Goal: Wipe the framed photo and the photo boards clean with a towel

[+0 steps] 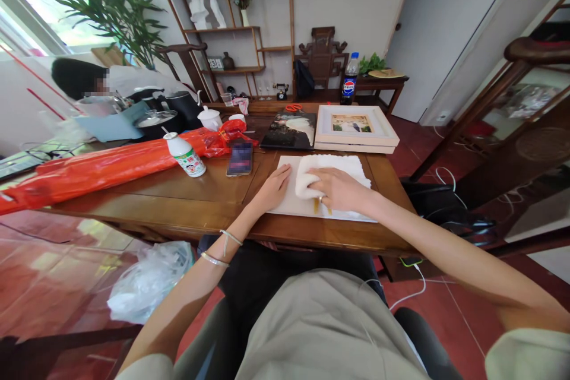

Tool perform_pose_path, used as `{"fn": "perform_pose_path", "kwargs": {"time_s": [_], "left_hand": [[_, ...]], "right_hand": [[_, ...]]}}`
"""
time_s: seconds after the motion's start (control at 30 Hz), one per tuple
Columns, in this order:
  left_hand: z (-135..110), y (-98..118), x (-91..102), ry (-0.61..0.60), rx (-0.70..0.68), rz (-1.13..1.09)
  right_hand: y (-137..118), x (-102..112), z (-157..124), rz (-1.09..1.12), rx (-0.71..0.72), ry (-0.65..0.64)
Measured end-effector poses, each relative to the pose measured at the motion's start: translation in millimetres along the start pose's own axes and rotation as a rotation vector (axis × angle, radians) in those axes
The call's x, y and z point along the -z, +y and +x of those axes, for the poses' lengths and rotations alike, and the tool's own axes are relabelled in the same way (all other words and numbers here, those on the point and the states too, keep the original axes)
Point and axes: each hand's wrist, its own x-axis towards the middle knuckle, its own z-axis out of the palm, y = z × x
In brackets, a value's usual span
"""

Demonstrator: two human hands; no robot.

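A flat white board (291, 205) lies at the table's front edge. White fluffy padding (345, 165) covers much of its right side, and one part is bunched up. My left hand (273, 190) rests flat on the board's left part, fingers stretched out. Over the board's middle, my right hand (342, 190) has its fingers closed on the bunched white padding; a ring shows on one finger. Yellowish-brown strips (317, 206) show on the board just below my right hand. What lies under the padding is hidden.
Behind the board are a white framed picture (356, 143), a dark photo panel (276, 138) and orange-handled scissors (294, 107). A phone (240, 159), a white bottle (186, 156) and a long red-wrapped bundle (111, 157) lie or stand leftward. A cola bottle (350, 82) stands behind. Another person leans at far left.
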Motion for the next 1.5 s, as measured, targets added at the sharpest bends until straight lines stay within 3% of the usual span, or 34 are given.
{"fn": "perform_pose_path", "kwargs": {"time_s": [0.13,0.2,0.37,0.47,0.53,0.63,0.8,0.87,0.93,1.07,1.17,1.27,1.5], "left_hand": [[0.1,0.0,-0.6,0.003,-0.011,-0.015],[0.0,1.4,-0.2,0.012,-0.016,-0.027],[-0.3,3.9,4.3,-0.013,-0.056,-0.082],[0.1,1.7,7.8,-0.018,-0.010,-0.106],[1.0,-0.3,9.4,-0.011,0.022,-0.116],[3.2,-1.8,10.7,0.000,0.028,-0.124],[5.4,-1.0,11.4,0.021,-0.038,-0.102],[5.4,-2.1,11.5,0.028,-0.048,-0.101],[5.4,-4.4,11.1,0.032,-0.050,-0.112],[5.2,-9.1,9.0,0.059,-0.025,-0.118],[4.0,-9.0,7.7,0.058,-0.018,-0.096],[2.7,-6.7,7.4,0.055,-0.021,-0.076],[2.8,1.2,7.7,0.075,-0.084,-0.037]], "right_hand": [[23.4,-11.7,26.7,-0.027,-0.086,0.048],[22.6,-15.6,33.1,-0.057,-0.101,0.041],[-30.9,-21.4,15.8,-0.128,0.068,-0.005],[-70.0,-19.3,-5.3,-0.118,0.125,0.016],[-81.7,-16.0,-13.2,-0.094,0.137,0.014],[-70.3,-11.3,-8.0,-0.041,0.102,0.000],[-22.8,-10.7,25.6,-0.064,-0.073,-0.014],[-20.4,-13.5,33.7,-0.110,-0.113,-0.005],[-34.0,-16.8,34.1,-0.166,-0.118,0.014],[-85.4,-18.9,19.6,-0.271,-0.057,0.050],[-107.9,-14.1,8.2,-0.244,0.016,0.029],[-95.5,-6.1,4.2,-0.101,0.028,-0.004],[-1.6,1.6,37.3,0.022,-0.183,-0.135]]}}
